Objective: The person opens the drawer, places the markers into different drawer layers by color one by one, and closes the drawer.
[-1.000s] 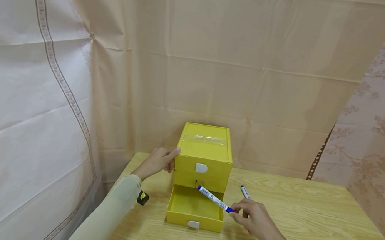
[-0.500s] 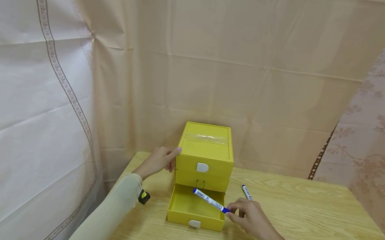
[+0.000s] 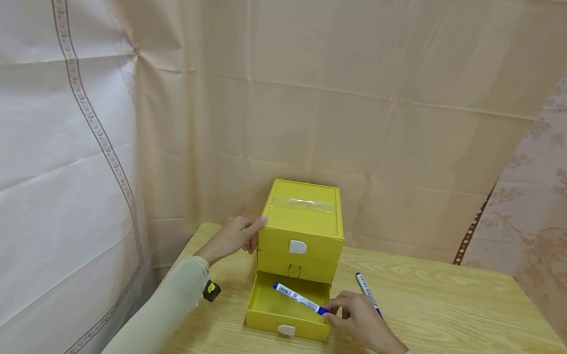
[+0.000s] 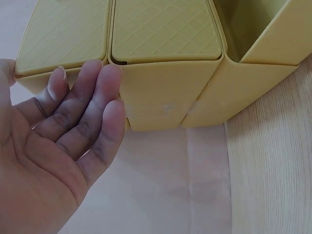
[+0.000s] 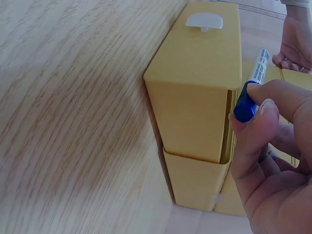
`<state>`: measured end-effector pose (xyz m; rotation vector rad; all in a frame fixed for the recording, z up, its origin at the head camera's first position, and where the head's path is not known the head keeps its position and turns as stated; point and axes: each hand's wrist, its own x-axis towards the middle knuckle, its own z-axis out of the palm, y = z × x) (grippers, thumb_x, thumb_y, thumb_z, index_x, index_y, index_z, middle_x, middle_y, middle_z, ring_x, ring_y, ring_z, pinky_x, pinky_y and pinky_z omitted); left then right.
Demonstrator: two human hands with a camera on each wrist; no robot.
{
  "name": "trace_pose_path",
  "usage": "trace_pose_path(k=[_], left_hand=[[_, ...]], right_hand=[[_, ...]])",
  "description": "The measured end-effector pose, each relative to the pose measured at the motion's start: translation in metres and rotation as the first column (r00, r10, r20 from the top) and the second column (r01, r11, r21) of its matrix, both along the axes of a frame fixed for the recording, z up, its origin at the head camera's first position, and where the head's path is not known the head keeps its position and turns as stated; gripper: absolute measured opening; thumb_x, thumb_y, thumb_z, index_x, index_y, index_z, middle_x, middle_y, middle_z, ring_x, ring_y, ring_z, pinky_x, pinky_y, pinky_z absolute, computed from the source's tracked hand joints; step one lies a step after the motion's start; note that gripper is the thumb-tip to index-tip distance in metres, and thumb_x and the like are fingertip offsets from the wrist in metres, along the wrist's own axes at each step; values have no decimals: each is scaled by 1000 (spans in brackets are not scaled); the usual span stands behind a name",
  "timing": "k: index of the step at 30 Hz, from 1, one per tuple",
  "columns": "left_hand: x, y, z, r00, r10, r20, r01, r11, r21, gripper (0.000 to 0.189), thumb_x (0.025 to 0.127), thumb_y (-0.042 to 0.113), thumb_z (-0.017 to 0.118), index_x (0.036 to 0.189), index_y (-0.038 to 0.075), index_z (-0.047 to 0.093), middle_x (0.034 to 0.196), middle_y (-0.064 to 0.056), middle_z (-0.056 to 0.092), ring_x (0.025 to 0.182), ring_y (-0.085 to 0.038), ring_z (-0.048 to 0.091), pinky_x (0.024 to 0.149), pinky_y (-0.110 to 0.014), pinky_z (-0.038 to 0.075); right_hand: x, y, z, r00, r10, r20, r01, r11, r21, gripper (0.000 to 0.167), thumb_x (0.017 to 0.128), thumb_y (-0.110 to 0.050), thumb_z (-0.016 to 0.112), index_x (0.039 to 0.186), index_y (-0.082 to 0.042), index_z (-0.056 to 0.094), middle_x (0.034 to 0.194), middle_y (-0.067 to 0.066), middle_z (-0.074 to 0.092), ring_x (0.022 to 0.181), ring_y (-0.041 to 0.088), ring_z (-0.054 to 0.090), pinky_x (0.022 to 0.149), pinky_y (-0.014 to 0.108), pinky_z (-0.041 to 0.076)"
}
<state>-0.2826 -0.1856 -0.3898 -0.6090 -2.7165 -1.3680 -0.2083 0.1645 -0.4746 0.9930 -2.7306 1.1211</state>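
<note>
A yellow three-tier drawer unit (image 3: 305,222) stands on the table, its bottom drawer (image 3: 261,321) pulled out toward me. My left hand (image 3: 232,237) rests against the unit's left side, thumb at the top front edge. In the left wrist view its fingers (image 4: 109,83) are loosely bent by the side wall. My right hand (image 3: 361,324) pinches a white whiteboard marker (image 3: 299,299) by its blue end (image 5: 245,108), between thumb and fingers. The marker slants over the open drawer, its other blue end pointing left and away from me.
A second blue-and-white marker (image 3: 367,293) lies on the wooden table (image 3: 454,319) just behind the right hand. By the left sleeve sits a small black and yellow object (image 3: 211,290). Beige cloth (image 3: 322,89) hangs behind the table.
My right hand has moved left with the marker, bringing it lower and further over the open drawer. More of the second marker shows. The left hand stays on the unit.
</note>
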Motion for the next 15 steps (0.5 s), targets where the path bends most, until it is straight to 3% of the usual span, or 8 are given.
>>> trace_pose_path(k=[5,10,15], left_hand=[[-2,1,-1,1000,7,-13,-7,1000,1,70,106,63,41,74,6,66,68,-8,66,63,-26,68,69,-44,58],[-2,1,-1,1000,10,-7,-10,1000,6,70,106,63,41,74,6,67,68,-8,66,63,-25,68,66,-38,57],[-2,1,-1,1000,9,-7,-9,1000,2,69,106,62,41,74,7,67,68,-8,66,63,-25,68,68,-42,58]], right_hand=[[-1,-3,-1,1000,16,8,-16,1000,6,6,95,-22,77,95,-17,80,82,-15,64,52,2,48,45,23,44],[-2,-4,-2,1000,13,-14,-13,1000,19,6,95,-23,77,93,-18,80,82,-16,63,51,0,48,45,23,44],[-3,-7,-3,999,14,-31,-12,999,40,5,94,-23,79,92,-19,80,80,-19,62,54,-1,47,47,22,44]])
